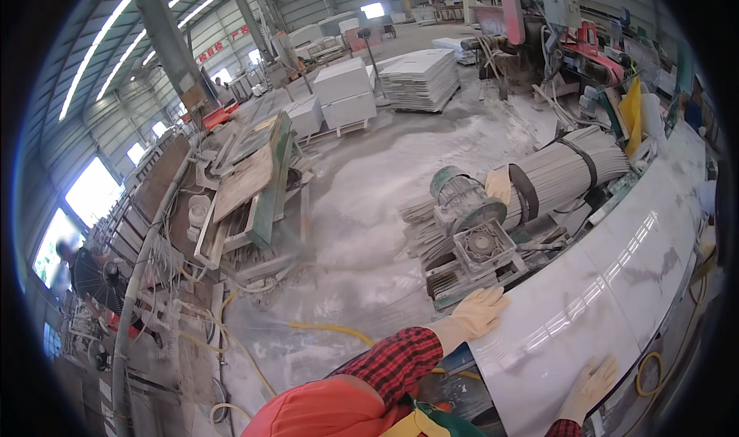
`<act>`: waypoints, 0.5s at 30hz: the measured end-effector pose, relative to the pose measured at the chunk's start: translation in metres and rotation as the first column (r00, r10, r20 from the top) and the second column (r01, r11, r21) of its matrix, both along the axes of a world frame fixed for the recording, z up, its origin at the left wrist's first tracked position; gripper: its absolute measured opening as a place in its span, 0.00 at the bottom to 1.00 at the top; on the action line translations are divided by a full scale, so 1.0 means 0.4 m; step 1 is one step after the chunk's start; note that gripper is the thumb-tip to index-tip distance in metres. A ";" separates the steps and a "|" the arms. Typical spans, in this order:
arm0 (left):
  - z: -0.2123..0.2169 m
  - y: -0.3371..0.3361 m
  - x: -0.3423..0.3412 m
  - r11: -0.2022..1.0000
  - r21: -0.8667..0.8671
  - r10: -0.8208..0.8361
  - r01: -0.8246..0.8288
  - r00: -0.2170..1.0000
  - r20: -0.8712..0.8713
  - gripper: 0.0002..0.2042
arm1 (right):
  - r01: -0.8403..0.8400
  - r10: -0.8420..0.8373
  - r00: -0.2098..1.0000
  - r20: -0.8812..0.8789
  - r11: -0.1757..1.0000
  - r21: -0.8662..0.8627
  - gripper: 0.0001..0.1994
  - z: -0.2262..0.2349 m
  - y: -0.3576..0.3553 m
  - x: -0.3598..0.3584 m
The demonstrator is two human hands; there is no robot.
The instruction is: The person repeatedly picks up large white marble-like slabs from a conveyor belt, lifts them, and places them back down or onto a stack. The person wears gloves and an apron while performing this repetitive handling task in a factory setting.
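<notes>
A glossy white stone slab (pixel 566 325) with grey veining lies before me at the lower right, wet or polished and reflecting the roof lights. My left hand (pixel 477 314), in a cream glove, rests at the slab's left corner with its fingers stretched out. On the near part of the slab, my right hand (pixel 593 385) lies flat in a matching glove, fingers extended. Neither hand is wrapped round anything. Another polished slab (pixel 643 241) adjoins the first at a thin seam and continues to the far right.
Beyond the slab stand a dusty electric motor (pixel 466 198) and a strapped bundle of long strips (pixel 573 167). A yellow hose (pixel 331 328) crosses the floor. Stacked slabs (pixel 419 79) stand farther back. Frames and boards (pixel 250 183) lean at the left; a person (pixel 96 279) is beyond them.
</notes>
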State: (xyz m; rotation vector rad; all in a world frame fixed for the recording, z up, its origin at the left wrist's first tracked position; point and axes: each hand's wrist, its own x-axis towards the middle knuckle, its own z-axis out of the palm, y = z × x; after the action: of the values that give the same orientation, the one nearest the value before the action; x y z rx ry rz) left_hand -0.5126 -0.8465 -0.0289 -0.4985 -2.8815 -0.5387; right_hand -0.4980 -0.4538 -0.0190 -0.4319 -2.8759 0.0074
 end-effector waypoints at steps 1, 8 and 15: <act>-0.015 0.013 -0.016 1.000 -0.005 -0.010 0.009 0.997 -0.072 0.29 | 0.029 -0.029 0.999 0.015 0.999 0.014 0.31 0.001 0.008 -0.010; 0.017 0.098 -0.061 1.000 -0.002 0.007 -0.006 0.999 0.046 0.29 | 0.199 -0.203 0.979 0.026 0.974 0.111 0.32 -0.067 0.076 -0.088; 0.022 0.083 -0.045 0.998 0.057 0.008 -0.009 1.000 0.014 0.28 | 0.157 -0.155 0.988 -0.026 0.977 0.145 0.31 -0.112 0.154 -0.144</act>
State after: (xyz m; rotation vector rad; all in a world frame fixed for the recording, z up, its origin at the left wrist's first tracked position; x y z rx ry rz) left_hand -0.5304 -0.8132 -0.0200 -0.4760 -2.8703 -0.6232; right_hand -0.5557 -0.3922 -0.0639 -0.6234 -2.7953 -0.2260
